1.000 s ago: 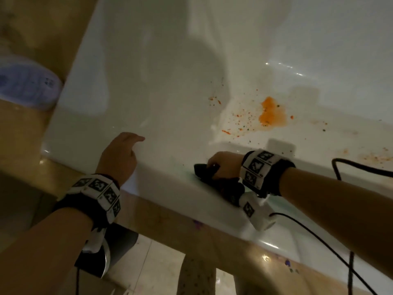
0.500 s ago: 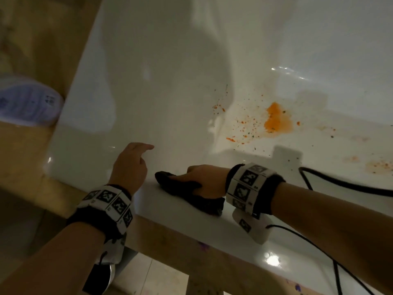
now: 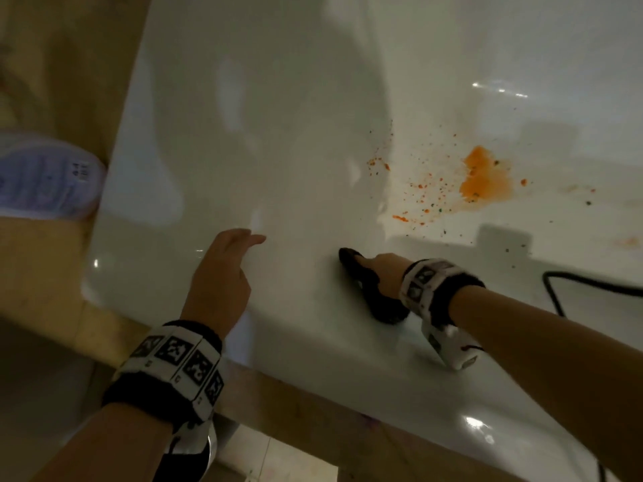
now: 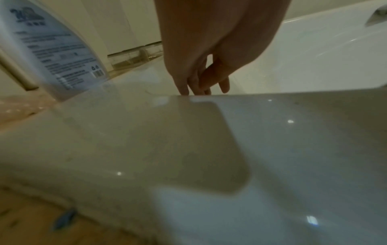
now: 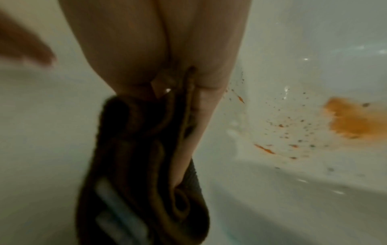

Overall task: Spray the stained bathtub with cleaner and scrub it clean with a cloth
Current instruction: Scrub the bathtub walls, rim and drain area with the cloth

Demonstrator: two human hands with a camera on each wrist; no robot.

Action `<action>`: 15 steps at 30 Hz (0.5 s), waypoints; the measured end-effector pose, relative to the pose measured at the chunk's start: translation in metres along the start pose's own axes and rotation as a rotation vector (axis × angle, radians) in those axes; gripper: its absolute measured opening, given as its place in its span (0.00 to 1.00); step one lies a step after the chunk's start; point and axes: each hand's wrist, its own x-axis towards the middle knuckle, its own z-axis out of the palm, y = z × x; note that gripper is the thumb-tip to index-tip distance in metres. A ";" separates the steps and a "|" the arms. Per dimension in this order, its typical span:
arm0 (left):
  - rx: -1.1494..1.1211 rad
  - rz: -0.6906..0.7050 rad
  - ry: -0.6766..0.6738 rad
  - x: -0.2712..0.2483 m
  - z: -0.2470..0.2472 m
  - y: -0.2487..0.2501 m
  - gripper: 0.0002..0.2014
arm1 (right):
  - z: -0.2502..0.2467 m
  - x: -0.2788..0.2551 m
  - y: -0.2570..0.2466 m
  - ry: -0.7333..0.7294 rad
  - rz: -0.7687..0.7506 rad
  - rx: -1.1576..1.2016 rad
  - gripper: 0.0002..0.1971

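Landmark: orange smear stain on floor of white glossy bathtub; all places given rel. to it.
Change, R hand: right hand w/ dark folded cloth has slid along the near tub rim vs 1 s ago, from a spot near-side of the stain over toward the L hand. Now further left of the stain than before, and no closer to it.
Change, view: head cam tipped, so stain sits a bit lower in frame than before.
R hand state: on top of the cloth, pressing it to the rim; wrist view shows cloth bunched under palm and fingers. Reads as a grip, but curl of fingers not fully visible.
L hand state: left hand holding nothing, fingers loose and spread, over the rim well left of the stain. Roughly same place as before.
Stain: smear plus orange and dark specks unwiped, well apart from cloth.
Cleaner: white bottle w/ blue printed label on beige ledge, far left of stain, beyond L hand. Untouched.
Meaning: wiping so far is on the rim only; main stain not started. Whether spray is already on it, can't tell.
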 end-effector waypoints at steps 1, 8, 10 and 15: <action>0.021 0.008 0.021 0.001 -0.003 -0.001 0.33 | -0.011 -0.009 -0.008 0.011 -0.037 0.054 0.13; -0.044 -0.133 0.174 0.006 -0.021 -0.005 0.36 | -0.047 -0.043 -0.106 -0.078 -0.513 -0.149 0.26; -0.070 -0.131 0.179 0.008 -0.023 -0.006 0.36 | -0.040 -0.037 -0.125 -0.099 -0.528 -0.315 0.34; -0.114 -0.143 0.144 0.007 -0.017 -0.008 0.35 | -0.040 -0.020 -0.133 -0.035 -0.449 -0.261 0.37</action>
